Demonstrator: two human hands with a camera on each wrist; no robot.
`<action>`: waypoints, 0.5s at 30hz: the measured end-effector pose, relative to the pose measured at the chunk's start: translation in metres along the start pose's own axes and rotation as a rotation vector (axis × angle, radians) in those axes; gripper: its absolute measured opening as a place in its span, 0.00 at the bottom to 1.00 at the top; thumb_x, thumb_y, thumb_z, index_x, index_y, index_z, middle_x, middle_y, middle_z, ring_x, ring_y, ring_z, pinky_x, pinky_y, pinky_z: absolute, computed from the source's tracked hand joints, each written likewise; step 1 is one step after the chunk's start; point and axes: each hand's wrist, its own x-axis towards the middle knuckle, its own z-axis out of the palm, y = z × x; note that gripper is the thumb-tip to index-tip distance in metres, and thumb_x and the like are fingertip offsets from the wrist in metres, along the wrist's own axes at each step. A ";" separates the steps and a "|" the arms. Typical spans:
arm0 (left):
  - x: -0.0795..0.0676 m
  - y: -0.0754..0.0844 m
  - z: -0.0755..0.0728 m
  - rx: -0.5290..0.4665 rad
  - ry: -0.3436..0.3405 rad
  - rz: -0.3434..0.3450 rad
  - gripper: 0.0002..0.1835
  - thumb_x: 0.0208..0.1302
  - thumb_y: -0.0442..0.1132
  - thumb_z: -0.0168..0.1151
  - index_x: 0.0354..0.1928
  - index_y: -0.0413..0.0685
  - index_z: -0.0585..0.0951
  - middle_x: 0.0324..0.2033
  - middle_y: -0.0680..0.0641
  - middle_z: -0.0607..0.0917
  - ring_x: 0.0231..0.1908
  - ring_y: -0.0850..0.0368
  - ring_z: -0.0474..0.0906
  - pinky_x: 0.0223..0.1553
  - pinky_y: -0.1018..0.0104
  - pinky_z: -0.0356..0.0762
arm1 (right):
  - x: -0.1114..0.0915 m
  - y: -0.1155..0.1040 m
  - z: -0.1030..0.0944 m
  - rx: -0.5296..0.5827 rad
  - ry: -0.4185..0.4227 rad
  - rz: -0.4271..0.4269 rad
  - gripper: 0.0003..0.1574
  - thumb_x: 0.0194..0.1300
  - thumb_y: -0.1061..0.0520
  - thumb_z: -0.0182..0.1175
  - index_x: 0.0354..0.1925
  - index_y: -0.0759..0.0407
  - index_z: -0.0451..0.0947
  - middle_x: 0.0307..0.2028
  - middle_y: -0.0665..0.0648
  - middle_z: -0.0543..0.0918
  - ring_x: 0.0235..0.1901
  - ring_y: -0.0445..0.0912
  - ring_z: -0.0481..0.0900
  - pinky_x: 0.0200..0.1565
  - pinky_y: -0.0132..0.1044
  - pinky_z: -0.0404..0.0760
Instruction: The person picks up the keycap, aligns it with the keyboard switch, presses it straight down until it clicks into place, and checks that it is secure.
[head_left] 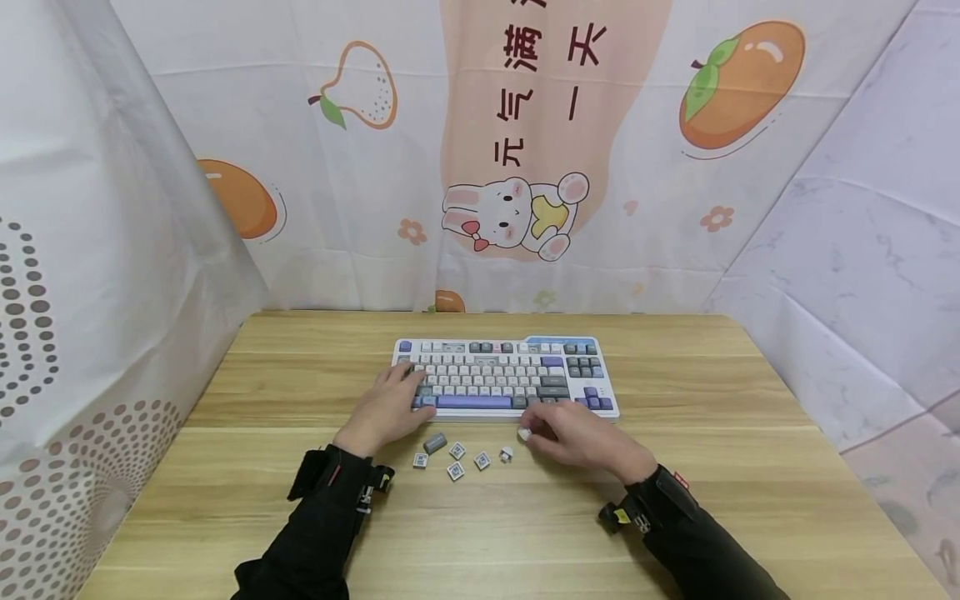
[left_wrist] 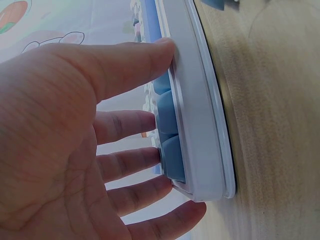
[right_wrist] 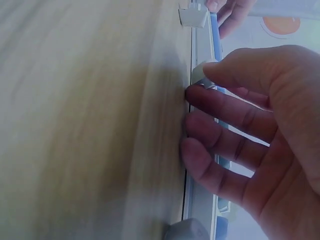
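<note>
A compact keyboard [head_left: 480,414] with white, grey and purple keycaps lies on the wooden table. My left hand [head_left: 387,408] rests on its left end. In the left wrist view the thumb touches the front rim and the fairly straight fingers spread over the blue-grey corner keys [left_wrist: 173,157]. Just in front of the keyboard's right half, my right hand [head_left: 581,435] pinches a small white keycap [right_wrist: 199,75] between thumb and index finger, with the other fingers bent near the table. A loose white keycap [head_left: 506,454] lies to the left of that hand.
Several loose keycaps [head_left: 482,460] lie in front of the keyboard between the hands, beside one longer grey keycap [head_left: 435,442]. A rounded grey piece [right_wrist: 187,230] sits at the bottom of the right wrist view. Printed cloth [head_left: 360,208] hangs behind the table [head_left: 480,533].
</note>
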 end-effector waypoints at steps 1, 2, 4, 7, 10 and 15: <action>0.000 0.000 0.000 0.002 0.000 -0.001 0.37 0.60 0.54 0.61 0.67 0.42 0.66 0.68 0.34 0.60 0.66 0.35 0.54 0.61 0.41 0.58 | 0.000 0.000 0.000 0.000 0.002 -0.011 0.10 0.64 0.53 0.59 0.45 0.49 0.79 0.34 0.42 0.81 0.30 0.32 0.76 0.33 0.29 0.78; 0.000 0.000 0.000 0.003 -0.001 -0.002 0.37 0.60 0.54 0.61 0.67 0.42 0.66 0.68 0.34 0.60 0.66 0.35 0.54 0.61 0.41 0.58 | 0.000 0.001 0.000 -0.005 0.004 -0.026 0.12 0.64 0.53 0.58 0.47 0.50 0.79 0.36 0.43 0.82 0.30 0.32 0.75 0.33 0.29 0.78; 0.000 0.000 0.000 0.004 -0.002 -0.003 0.37 0.60 0.54 0.61 0.67 0.42 0.66 0.68 0.34 0.60 0.66 0.35 0.54 0.61 0.41 0.58 | 0.000 0.002 0.000 -0.022 0.009 -0.063 0.15 0.65 0.54 0.58 0.50 0.51 0.80 0.40 0.45 0.83 0.31 0.32 0.75 0.34 0.29 0.77; 0.000 0.000 -0.001 0.000 -0.005 -0.006 0.37 0.60 0.54 0.61 0.68 0.43 0.66 0.68 0.34 0.60 0.66 0.35 0.54 0.61 0.41 0.58 | 0.000 0.004 0.000 -0.046 0.015 -0.102 0.16 0.65 0.56 0.57 0.51 0.51 0.80 0.43 0.46 0.83 0.30 0.33 0.73 0.33 0.30 0.76; 0.000 0.000 -0.001 -0.002 -0.007 -0.008 0.37 0.61 0.54 0.61 0.68 0.43 0.66 0.68 0.35 0.60 0.66 0.35 0.53 0.61 0.41 0.58 | -0.001 0.005 0.000 -0.042 0.003 -0.082 0.15 0.64 0.56 0.58 0.49 0.51 0.81 0.39 0.44 0.82 0.28 0.33 0.73 0.30 0.30 0.76; 0.000 0.001 -0.001 -0.002 -0.007 -0.007 0.37 0.61 0.54 0.61 0.68 0.42 0.66 0.68 0.34 0.60 0.66 0.34 0.54 0.61 0.41 0.57 | -0.001 0.006 0.000 0.026 -0.024 -0.004 0.12 0.60 0.55 0.61 0.44 0.48 0.76 0.29 0.40 0.77 0.26 0.34 0.74 0.27 0.29 0.77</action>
